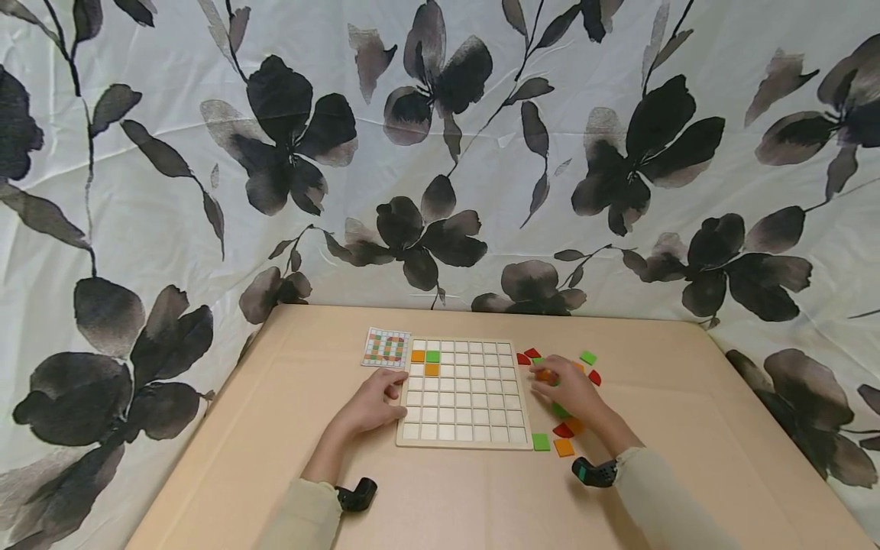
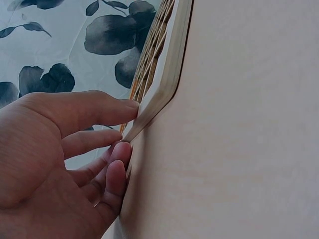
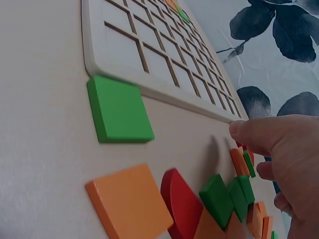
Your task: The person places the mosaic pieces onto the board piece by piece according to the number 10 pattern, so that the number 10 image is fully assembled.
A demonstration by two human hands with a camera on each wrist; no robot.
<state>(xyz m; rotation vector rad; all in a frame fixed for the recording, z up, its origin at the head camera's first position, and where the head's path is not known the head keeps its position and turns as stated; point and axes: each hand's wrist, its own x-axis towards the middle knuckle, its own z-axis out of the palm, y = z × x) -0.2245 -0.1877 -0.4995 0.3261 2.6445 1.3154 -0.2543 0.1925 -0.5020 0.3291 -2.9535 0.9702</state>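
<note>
A pale wooden grid board (image 1: 464, 393) lies flat, with two orange square tiles (image 1: 418, 356) and a green square tile (image 1: 432, 357) in its upper left cells. My left hand (image 1: 374, 399) holds the board's left edge. In the left wrist view its thumb (image 2: 99, 108) touches the rim near a corner, the other fingers curled beside it. To the right of the board, my right hand (image 1: 567, 386) hovers over loose tiles, its fingertips above an orange one (image 1: 545, 375). In the right wrist view no tile shows in its fingers; the thumb hides part of them.
A small card printed with a coloured grid pattern (image 1: 386, 348) lies at the board's upper left. Red rounded pieces (image 1: 594, 377), green squares (image 1: 541, 442) and orange squares (image 1: 564, 447) are scattered to the right. Behind the table (image 1: 440, 496) hangs a floral cloth (image 1: 522, 153).
</note>
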